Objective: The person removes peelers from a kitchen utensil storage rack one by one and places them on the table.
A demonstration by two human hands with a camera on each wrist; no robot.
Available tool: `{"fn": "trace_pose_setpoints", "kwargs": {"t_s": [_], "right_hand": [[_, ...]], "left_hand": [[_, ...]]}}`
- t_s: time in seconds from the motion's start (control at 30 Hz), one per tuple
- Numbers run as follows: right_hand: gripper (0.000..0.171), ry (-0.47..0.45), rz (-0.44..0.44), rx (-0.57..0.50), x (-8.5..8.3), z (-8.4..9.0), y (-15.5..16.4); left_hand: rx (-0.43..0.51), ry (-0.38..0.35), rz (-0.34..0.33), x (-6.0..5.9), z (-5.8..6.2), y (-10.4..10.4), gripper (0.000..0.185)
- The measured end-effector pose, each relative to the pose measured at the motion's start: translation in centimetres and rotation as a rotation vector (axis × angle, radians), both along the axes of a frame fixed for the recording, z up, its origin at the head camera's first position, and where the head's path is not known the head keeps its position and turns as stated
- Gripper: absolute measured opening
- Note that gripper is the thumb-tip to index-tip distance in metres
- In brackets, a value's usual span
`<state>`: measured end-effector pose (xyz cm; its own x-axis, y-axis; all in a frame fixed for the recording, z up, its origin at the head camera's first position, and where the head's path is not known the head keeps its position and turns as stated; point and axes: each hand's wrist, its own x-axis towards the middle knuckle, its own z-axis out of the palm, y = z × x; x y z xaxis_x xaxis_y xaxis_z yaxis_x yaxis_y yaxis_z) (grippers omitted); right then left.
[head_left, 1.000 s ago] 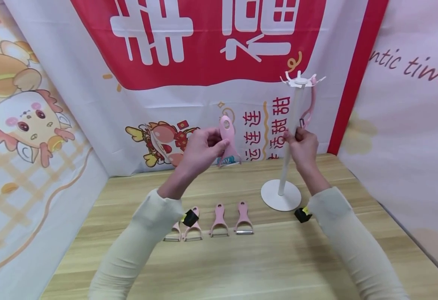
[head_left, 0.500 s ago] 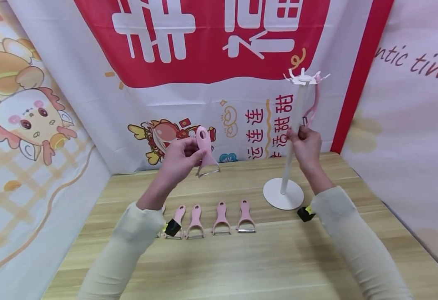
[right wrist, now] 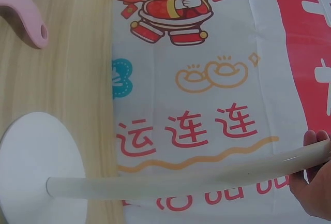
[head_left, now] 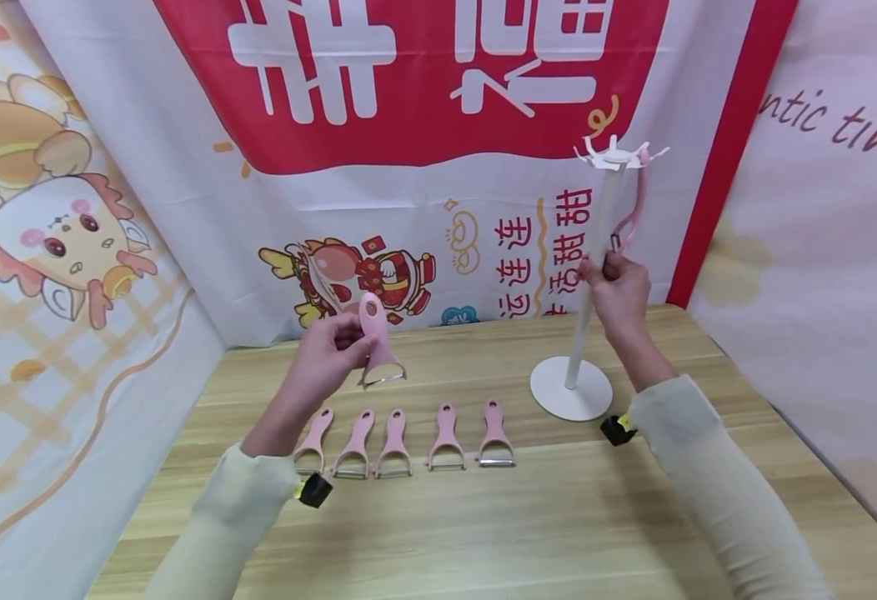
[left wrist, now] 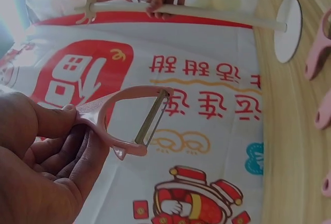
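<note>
My left hand [head_left: 323, 354] pinches a pink Y-shaped peeler [head_left: 375, 340] by its handle, raised above the table, with the handle hole up and the blade down. The left wrist view shows the thumb and fingers on the handle of this peeler [left wrist: 98, 115]. My right hand [head_left: 620, 292] grips the pole of a white hook stand [head_left: 584, 337], which stands upright on a round base. From a hook on the right of its top hangs another pink peeler [head_left: 639, 204]. In the right wrist view, fingers of the right hand [right wrist: 314, 182] wrap the pole.
Several pink peelers lie in a row on the wooden table [head_left: 438, 533], blades toward me, among them the rightmost peeler [head_left: 493, 429]. The leftmost peeler [head_left: 317, 433] lies close to my left wrist. A printed cloth backdrop [head_left: 378, 200] rises behind the table.
My left hand has moved left and down with the peeler, away from the stand, uncovering the left end of the row. My right hand has stayed on the pole.
</note>
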<state>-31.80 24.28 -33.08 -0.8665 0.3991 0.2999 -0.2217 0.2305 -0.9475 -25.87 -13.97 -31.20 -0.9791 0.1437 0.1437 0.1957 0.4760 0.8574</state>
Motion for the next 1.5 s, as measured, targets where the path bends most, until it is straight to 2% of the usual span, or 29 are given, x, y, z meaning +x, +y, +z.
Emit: {"fn": "trace_pose_setpoints", "kwargs": {"t_s": [0.37,0.83,1.1,1.33,1.5], "right_hand": [[0.037,0.016,-0.011,0.002,-0.1,-0.2,0.1],[0.041,0.000,0.005,0.017,0.1,-0.3,0.4],[0.043,0.005,0.009,0.018,0.0,-0.3,0.3],[0.040,0.013,-0.005,0.036,0.0,-0.3,0.4],[0.040,0.020,0.000,0.024,-0.1,-0.4,0.4]], "left_hand": [[-0.056,-0.042,0.069,0.6,-2.9,-3.7,0.028],[-0.062,-0.073,0.122,1.4,-6.7,-8.4,0.030],[-0.119,-0.091,0.162,1.2,-8.5,-11.0,0.032],[-0.194,-0.112,0.161,0.7,-9.7,-13.5,0.033],[-0.221,-0.186,0.149,0.2,-10.9,-15.0,0.036]]}}
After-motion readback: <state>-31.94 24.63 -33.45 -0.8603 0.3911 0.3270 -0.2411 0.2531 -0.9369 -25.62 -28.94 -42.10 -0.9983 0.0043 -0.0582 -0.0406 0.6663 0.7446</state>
